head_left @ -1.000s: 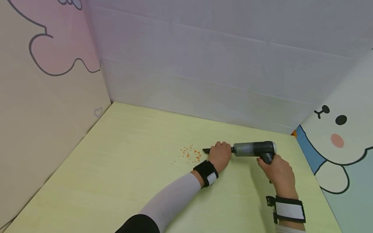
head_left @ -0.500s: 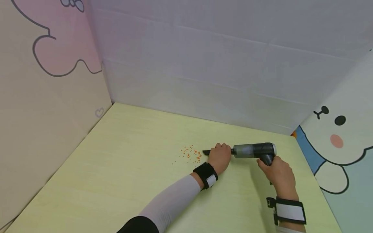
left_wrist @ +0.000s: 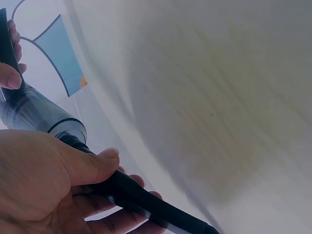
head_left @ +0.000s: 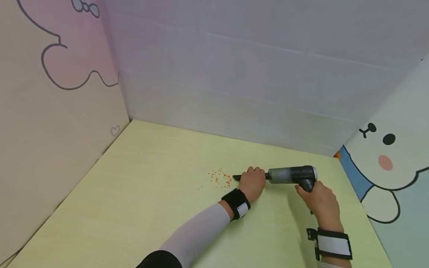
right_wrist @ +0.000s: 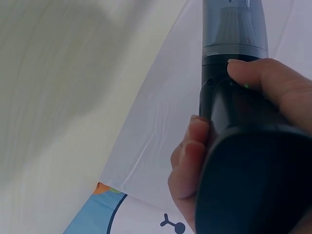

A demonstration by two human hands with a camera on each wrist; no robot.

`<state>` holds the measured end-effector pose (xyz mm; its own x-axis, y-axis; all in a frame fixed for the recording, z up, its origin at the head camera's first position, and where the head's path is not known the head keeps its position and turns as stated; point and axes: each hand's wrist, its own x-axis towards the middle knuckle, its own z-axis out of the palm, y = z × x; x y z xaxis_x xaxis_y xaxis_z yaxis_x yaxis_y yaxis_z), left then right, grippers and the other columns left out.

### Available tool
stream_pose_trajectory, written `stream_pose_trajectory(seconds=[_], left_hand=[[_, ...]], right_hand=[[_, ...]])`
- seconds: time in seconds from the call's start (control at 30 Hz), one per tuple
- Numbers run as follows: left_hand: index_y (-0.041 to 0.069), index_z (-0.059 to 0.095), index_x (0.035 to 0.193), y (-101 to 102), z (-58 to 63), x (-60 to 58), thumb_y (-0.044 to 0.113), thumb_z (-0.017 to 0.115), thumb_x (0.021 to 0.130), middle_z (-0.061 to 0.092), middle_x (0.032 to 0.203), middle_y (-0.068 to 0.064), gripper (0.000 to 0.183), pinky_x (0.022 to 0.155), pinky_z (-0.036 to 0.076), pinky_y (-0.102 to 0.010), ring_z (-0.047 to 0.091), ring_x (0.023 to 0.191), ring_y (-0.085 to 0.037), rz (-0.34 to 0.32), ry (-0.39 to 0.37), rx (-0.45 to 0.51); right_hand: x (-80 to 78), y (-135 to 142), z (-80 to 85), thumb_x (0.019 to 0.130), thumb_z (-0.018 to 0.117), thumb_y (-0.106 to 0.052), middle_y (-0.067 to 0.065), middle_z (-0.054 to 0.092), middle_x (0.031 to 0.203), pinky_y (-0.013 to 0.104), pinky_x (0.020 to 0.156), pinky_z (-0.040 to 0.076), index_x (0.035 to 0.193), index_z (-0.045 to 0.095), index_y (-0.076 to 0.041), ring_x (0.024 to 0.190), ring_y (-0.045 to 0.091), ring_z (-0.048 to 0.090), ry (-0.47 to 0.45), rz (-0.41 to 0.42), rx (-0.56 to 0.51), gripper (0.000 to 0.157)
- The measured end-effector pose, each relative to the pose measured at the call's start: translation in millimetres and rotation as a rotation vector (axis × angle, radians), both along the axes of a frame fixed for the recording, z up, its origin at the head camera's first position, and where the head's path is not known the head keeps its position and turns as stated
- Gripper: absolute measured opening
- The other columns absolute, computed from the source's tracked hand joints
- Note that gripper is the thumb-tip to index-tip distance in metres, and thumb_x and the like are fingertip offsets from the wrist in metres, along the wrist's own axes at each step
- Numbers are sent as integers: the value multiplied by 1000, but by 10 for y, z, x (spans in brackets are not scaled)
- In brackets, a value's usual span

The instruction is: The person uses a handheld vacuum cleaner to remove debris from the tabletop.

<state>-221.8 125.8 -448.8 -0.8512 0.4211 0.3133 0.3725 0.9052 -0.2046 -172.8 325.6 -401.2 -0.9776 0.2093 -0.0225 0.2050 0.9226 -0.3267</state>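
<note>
A black handheld vacuum cleaner (head_left: 291, 175) with a clear dust cup lies sideways across the head view, its narrow nozzle aimed left. My right hand (head_left: 321, 201) grips its handle; in the right wrist view the thumb lies on the body near a small green light. Around the black nozzle (left_wrist: 141, 197) curls my left hand (left_wrist: 44, 180), thumb on top and fingers beneath. The nozzle's slanted tip (head_left: 236, 177) pokes out past the left knuckles. Just left of that tip, small orange crumbs (head_left: 219, 178) are scattered over the pale yellow table (head_left: 134, 193).
A plain whitish wall (head_left: 214, 93) rises along the table's back edge. Panels with cartoon drawings stand at the left (head_left: 67, 123) and right (head_left: 402, 178). Both wrists wear black straps (head_left: 236, 203).
The vacuum cleaner and both hands keep nearly the same place against the table. The whole head view has shifted slightly downward. The crumbs look unchanged.
</note>
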Motion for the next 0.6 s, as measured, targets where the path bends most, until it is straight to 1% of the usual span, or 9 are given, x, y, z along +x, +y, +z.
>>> stream_pose_trajectory(seconds=[0.4,0.6], left_hand=[[16,62,93,10,-2,64,30,54,93,57,81,4,16,52,50,-23,54,72,-11,-1,-15,10],[16,62,91,1,-5,106,31,56,91,57,80,4,16,51,49,-22,53,71,-10,-5,3,5]], right_hand=[[37,30,-35,81,52,-65,12,49,62,34,40,38,88,47,6,48,21,48,-11,0,-4,71],[64,36,-39,80,52,-66,11,49,62,34,40,38,87,47,5,48,21,48,-9,7,-9,71]])
